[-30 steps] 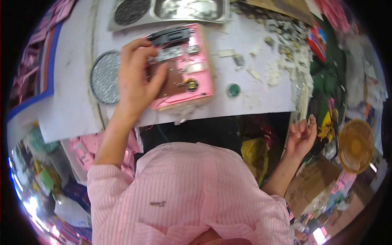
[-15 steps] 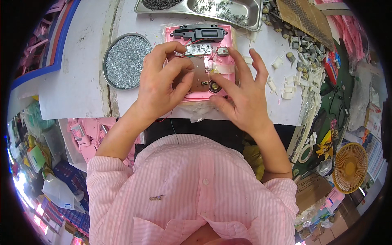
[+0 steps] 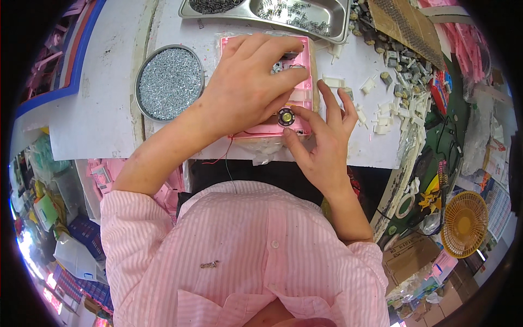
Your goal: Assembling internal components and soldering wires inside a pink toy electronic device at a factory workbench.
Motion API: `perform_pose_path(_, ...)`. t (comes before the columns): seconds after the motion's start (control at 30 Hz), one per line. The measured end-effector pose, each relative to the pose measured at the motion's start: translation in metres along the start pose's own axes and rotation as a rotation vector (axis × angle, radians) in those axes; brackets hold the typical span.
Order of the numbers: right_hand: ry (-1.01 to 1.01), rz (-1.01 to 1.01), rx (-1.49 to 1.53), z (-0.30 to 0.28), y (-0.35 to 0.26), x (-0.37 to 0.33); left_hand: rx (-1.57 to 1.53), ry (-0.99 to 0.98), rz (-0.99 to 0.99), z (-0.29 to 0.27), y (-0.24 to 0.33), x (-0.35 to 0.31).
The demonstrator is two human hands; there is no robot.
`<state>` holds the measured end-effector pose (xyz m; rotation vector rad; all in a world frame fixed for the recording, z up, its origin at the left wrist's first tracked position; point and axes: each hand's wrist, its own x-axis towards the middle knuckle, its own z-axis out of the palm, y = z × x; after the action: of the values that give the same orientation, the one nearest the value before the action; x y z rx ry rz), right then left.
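A pink plastic casing [image 3: 261, 129] lies on the table in front of me, its inside facing up. My left hand [image 3: 253, 79] reaches across its upper part from the left, hiding most of the black block and the brown board. Its index finger and thumb are apart, the fingertips above a dark part near the casing's upper right. Near the lower right corner sits a small round speaker [image 3: 286, 116] with a black rim. The index finger and thumb of my right hand [image 3: 325, 133] are at its edge on opposite sides; the other fingers are spread.
A round tin of screws [image 3: 170, 83] stands left of the casing. Beyond it lies a metal tray [image 3: 261, 19] with small springs. Small white plastic parts [image 3: 384, 117] and grey motors [image 3: 400, 71] are scattered at the right. Red and dark wires [image 3: 227, 158] hang over the table's near edge.
My left hand has moved right and forward over the casing, covering the black block and brown board. My right hand has shifted slightly downward, with the speaker showing more fully between its fingertips.
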<state>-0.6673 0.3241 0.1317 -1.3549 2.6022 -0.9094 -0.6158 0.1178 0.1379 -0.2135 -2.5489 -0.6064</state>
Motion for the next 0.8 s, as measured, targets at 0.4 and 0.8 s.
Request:
perform_pose_path(0.4,-0.004,-0.106,-0.272,-0.005,0.019,0.092,0.202,-0.047,0.105,-0.002,-0.032,-0.014)
perform_pose_path(0.8,-0.237,0.07,-0.164,-0.017,0.026,0.098,0.32,-0.04,0.057,0.011,-0.028,-0.023)
